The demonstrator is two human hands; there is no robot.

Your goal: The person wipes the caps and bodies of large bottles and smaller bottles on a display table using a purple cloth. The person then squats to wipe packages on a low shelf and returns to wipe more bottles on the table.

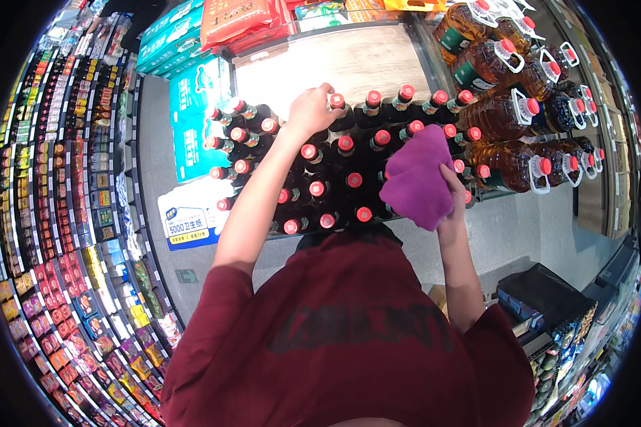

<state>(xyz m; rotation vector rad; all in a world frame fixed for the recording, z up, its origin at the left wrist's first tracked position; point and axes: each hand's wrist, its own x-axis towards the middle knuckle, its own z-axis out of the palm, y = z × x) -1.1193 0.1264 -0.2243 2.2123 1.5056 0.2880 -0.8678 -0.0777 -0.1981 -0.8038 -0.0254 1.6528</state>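
Observation:
My left hand (312,112) reaches over the back of a group of dark glass bottles with red caps, its fingers at a back-row bottle (343,115); whether they grip it I cannot tell. My right hand (453,187) holds a folded purple cloth (419,179) above the right part of the group. The cloth hides several bottles beneath it. Other red-capped bottles (354,180) stand upright in close rows between me and a wood-patterned display surface (374,50).
Large oil jugs (494,112) with red caps and white handles stand at the right. Teal packs (192,128) and a white toilet paper pack (187,221) lie at the left. Red bags (240,21) lie at the back. Stocked shelves (59,176) line the far left; a black-covered box (545,293) is at the lower right.

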